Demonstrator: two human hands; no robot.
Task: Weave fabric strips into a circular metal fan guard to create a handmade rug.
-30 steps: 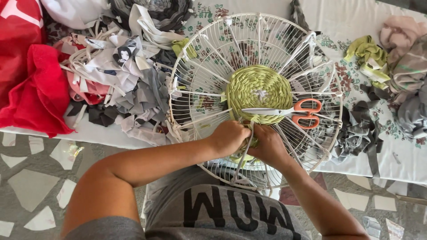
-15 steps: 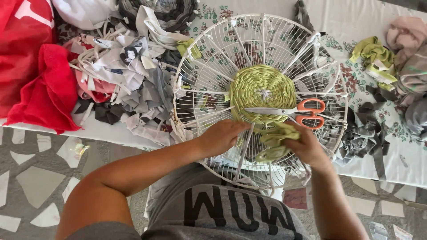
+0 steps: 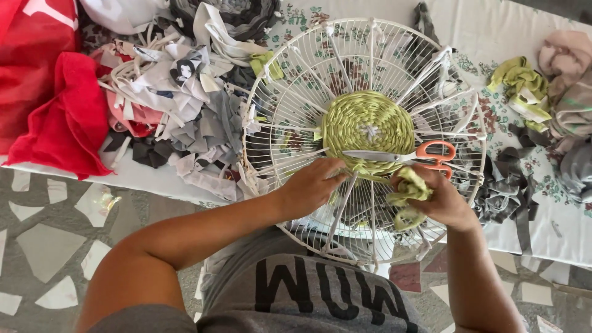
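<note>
My right hand point(image 3: 441, 200) has pulled away, now clutching the green strip point(image 3: 407, 194); my left hand point(image 3: 314, 185) pinches the woven disc point(image 3: 369, 126) edge, so the weave holds.

**Wire Fan Guard and Green Fabric Strip: Condition**

White round wire fan guard point(image 3: 290, 117), lying flat on the table edge, spokes radiating from the centre; white cloth knots tied at points along its rim; centre filled by a woven disc point(image 3: 369, 126) of pale green fabric, coiled tightly in rings through the spokes; loose green fabric strip point(image 3: 408, 194), crumpled in a bunch, lying over the lower right spokes, just below the disc and apart from its edge.
</note>
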